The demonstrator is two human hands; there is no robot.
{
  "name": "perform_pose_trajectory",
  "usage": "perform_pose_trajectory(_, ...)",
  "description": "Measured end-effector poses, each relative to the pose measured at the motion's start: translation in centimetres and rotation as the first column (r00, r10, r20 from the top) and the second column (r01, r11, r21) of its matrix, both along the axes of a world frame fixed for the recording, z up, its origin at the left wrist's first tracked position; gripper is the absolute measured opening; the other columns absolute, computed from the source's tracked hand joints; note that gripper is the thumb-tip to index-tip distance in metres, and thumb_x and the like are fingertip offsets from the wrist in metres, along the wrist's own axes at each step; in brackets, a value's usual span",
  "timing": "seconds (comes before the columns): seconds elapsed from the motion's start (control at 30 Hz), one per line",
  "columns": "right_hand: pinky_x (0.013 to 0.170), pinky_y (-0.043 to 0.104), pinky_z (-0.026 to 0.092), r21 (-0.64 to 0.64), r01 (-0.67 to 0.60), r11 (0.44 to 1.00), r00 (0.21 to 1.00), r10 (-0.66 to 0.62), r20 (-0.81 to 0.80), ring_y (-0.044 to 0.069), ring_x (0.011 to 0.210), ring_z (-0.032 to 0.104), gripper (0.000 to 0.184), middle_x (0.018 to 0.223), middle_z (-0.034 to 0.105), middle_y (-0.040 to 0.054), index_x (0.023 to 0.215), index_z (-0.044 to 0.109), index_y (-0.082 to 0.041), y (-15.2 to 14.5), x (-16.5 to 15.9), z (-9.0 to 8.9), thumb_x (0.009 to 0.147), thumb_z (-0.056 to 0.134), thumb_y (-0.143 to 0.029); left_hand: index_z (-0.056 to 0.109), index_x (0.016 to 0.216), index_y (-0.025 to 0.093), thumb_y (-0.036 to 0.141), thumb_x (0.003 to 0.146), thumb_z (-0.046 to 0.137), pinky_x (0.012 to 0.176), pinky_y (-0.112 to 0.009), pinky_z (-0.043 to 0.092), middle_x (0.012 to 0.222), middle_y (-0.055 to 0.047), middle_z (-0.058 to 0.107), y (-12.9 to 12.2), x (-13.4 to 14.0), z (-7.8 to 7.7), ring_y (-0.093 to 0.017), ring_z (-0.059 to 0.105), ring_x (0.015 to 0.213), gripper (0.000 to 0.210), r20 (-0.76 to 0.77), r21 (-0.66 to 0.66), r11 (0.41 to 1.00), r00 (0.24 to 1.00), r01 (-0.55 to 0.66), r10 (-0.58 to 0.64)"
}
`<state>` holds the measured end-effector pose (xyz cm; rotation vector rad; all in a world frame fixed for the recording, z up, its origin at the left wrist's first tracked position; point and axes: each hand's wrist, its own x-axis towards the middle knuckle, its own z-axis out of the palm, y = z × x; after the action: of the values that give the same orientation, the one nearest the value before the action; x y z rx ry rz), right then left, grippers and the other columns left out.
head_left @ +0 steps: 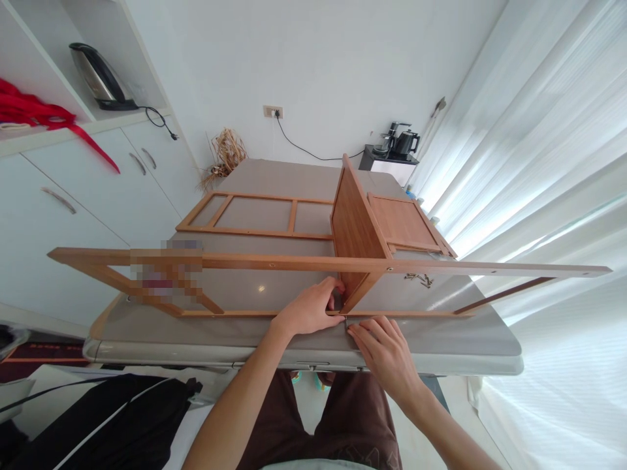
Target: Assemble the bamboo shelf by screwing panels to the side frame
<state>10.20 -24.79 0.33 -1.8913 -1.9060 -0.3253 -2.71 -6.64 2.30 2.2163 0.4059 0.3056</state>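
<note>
— Grip first: what is each hand on?

— Left hand (308, 308) curls thumb and fingers about the low near rail of the wooden frame (304, 263), right where the upright panel (360, 228) meets it. Right hand (382, 343) pinches a thin metal piece (347, 322) at that joint, fingertips close together. Perhaps it's a hex key; too small to tell.

— Any risk right there?

— The left thumb sits just beside the metal piece, so if that slipped, it could jab the thumb or scratch the wood.

— And the wood itself?

— The frame stands on its long edge along the near side of the table (441, 343). Only the left hand seems to steady it, so a sideways push could twist the joint out of line or tip everything over.

— Onto what?

— Loose screws (418, 279) lie to the right of the upright panel; a knock might scatter them. Farther right lies a flat panel (404, 225), and a second frame (292, 232) lies far left. Either could get dented.
</note>
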Motion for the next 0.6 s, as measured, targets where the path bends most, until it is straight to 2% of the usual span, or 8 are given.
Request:
perform_pose_trajectory(0.13, 0.077, 0.034, 0.039, 0.019, -0.007, 1.000, 1.000, 0.007, -0.030, 0.019, 0.083, 0.054, 0.014, 0.083, 0.065, 0.0048, 0.100, 0.066, -0.020, 0.0, 0.1, 0.0, 0.098, 0.052, -0.019, 0.051, 0.112, 0.025, 0.034, 0.076, 0.073, 0.074, -0.032, 0.046, 0.092, 0.000, 0.061, 0.1, 0.1, -0.2, -0.019, 0.059, 0.078, 0.043, -0.004, -0.010, 1.000, 1.000, -0.006, 0.006)
perform_pose_trajectory(0.37, 0.080, 0.035, 0.046, -0.021, -0.002, 1.000, 0.976, -0.003, -0.219, 0.020, 0.089, 0.056, 0.019, 0.093, 0.062, 0.0075, 0.097, 0.067, -0.021, 0.1, 0.4, -0.4, 0.099, 0.049, -0.022, 0.048, 0.117, 0.024, 0.028, 0.073, 0.073, 0.074, -0.032, 0.046, 0.090, 0.000, 0.060, 0.0, 0.2, 0.0, -0.019, 0.059, 0.078, 0.050, -0.006, 0.006, 1.000, 1.000, 0.005, -0.005)
perform_pose_trajectory(0.6, 0.077, 0.032, 0.047, -0.027, -0.072, 0.997, 0.977, 0.065, -0.203, 0.018, 0.086, 0.057, 0.022, 0.090, 0.062, 0.0066, 0.098, 0.070, -0.021, -0.2, 1.3, -0.1, 0.100, 0.048, -0.023, 0.048, 0.117, 0.024, 0.026, 0.072, 0.071, 0.073, -0.032, 0.047, 0.089, -0.001, 0.061, -0.1, 0.4, -0.2, -0.019, 0.058, 0.076, 0.050, -0.012, 0.001, 1.000, 1.000, -0.002, 0.002)
